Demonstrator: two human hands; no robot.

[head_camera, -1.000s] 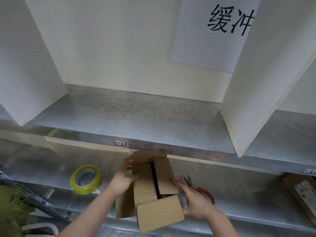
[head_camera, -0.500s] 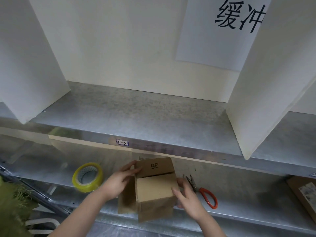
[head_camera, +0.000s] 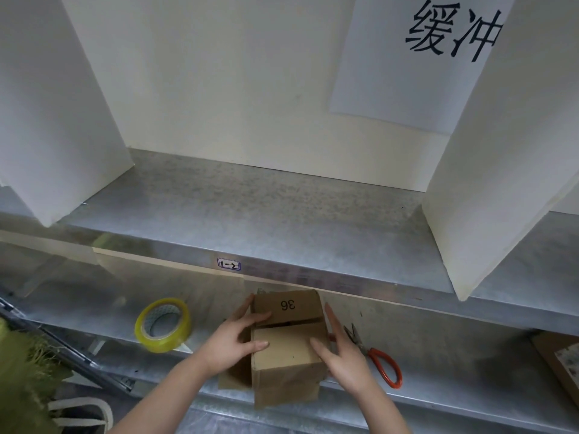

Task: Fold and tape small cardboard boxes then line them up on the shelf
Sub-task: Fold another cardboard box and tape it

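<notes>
A small brown cardboard box (head_camera: 286,355) marked "36" stands on the lower metal shelf (head_camera: 454,371). Its two top flaps are folded down and nearly meet, with a thin dark gap between them. My left hand (head_camera: 233,343) lies on the box's left side, fingers pressing the top flaps. My right hand (head_camera: 340,352) presses against the right side, thumb on the near flap. A yellow roll of tape (head_camera: 163,324) stands tilted on the shelf to the left. Red-handled scissors (head_camera: 376,358) lie just right of my right hand.
An upper metal shelf (head_camera: 282,220), labelled on its front edge, lies bare between two white dividers (head_camera: 488,183). A brown carton (head_camera: 560,364) sits at the far right of the lower shelf. Green material fills the lower left corner.
The box's flaps, open a second ago, have been folded down over the top. Both hands have shifted onto the closed flaps and sides.
</notes>
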